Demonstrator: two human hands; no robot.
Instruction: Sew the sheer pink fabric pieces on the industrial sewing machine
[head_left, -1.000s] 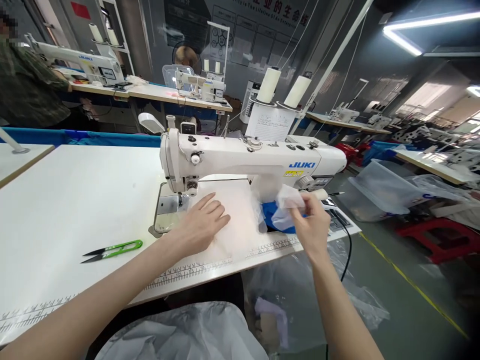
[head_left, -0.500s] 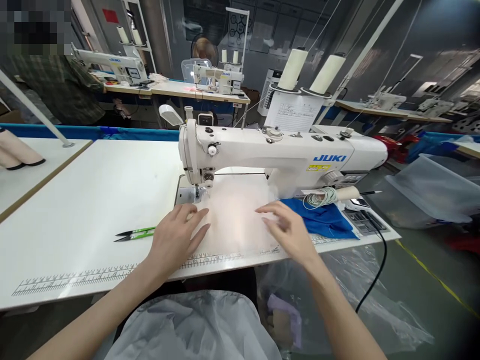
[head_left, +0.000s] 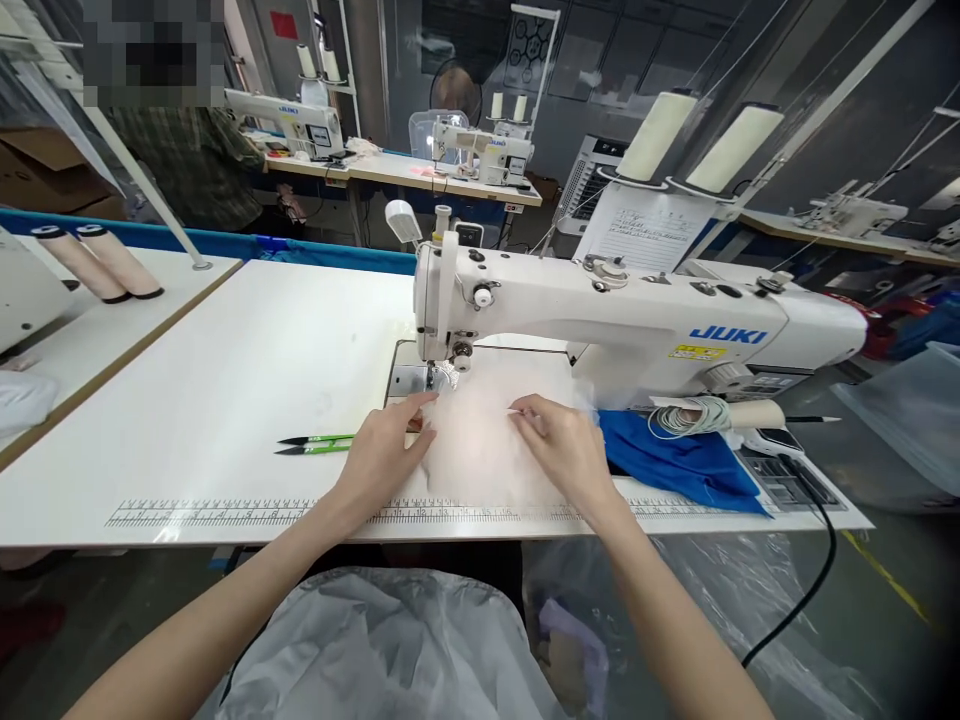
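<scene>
On my remote feed a white table [head_left: 300, 320] runs beneath a sewing machine [head_left: 570, 300]. I take the clock from the pale, thin cloth [head_left: 487, 440], which lies flat on the tabletop just this side of the machine's arm. At nine, my left hand [head_left: 375, 450] meets the cloth's edge, thumb and forefinger apart. At three, my right hand [head_left: 566, 445] has its fingertips close together over the cloth; I can't tell whether they pinch it. Green-handled snips [head_left: 326, 439] lie beyond the left hand at nine, blue fabric [head_left: 667, 465] beyond the right at three, a printed ruler [head_left: 465, 515] at six.
</scene>
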